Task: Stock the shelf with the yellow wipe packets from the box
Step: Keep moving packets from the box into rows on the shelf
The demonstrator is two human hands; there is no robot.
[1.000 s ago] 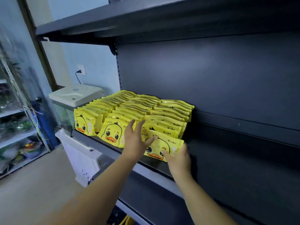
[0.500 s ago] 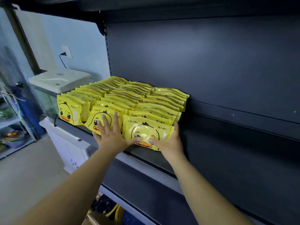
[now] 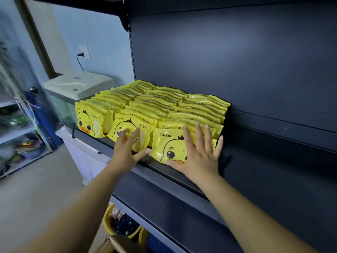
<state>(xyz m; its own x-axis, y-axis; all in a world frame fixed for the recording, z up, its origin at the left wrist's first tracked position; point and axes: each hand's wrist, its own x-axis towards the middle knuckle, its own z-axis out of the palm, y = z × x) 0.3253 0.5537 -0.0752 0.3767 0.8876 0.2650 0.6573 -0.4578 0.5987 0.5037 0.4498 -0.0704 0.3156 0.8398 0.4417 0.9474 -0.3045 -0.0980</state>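
Three rows of yellow duck-print wipe packets (image 3: 156,105) stand on the dark shelf (image 3: 273,170), filling its left part. My right hand (image 3: 198,154) lies flat with spread fingers against the front packet of the right row (image 3: 168,147). My left hand (image 3: 127,152) has straight fingers touching the front packet of the middle row (image 3: 125,125), the thumb reaching toward the right-row packet. A corner of the cardboard box (image 3: 111,245) shows at the bottom edge, below the shelf.
The shelf's right part is bare, with the dark back panel (image 3: 237,61) behind. A white appliance (image 3: 78,84) sits left of the shelf unit. A wire rack (image 3: 20,125) with goods stands at far left. Yellow baskets (image 3: 124,225) sit on a lower level.
My right hand moved from the packet's right edge onto its front face, fingers spread. The left hand shifted slightly on the middle-row packet. The front packet now stands straighter in its row.
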